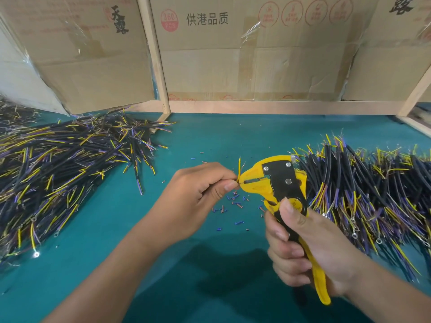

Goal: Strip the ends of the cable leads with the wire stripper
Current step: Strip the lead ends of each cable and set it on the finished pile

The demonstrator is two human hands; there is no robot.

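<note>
Two bare hands work low over the green table (144,229). Nearest, the right hand (310,248) grips the wire stripper (277,183) by its handles, fingers (286,259) curled round the black-and-yellow grips and the thumb laid up along the black plate; one yellow handle end sticks out below the palm. The tool's yellow head points left, its jaws level with the other hand.

Just beyond and to the left, the left hand (198,192) pinches a cable lead (239,170) between thumb and curled fingers, right at the mouth of the stripper. A yellow strand stands up from the pinch, a thinner one beside it; whether the jaws have bitten on the wire cannot be told.

Under and between the hands lie small bits of stripped insulation (235,202), blue and reddish, scattered on the table.

To the right, touching nothing but the table, a big heap of black cables (363,183) with yellow and purple leads spreads to the edge of view, some with ring terminals. A second heap (70,159) lies well apart on the left.

Farthest back, cardboard boxes (245,54) printed with Chinese characters stand behind a pale wooden frame (161,66).
</note>
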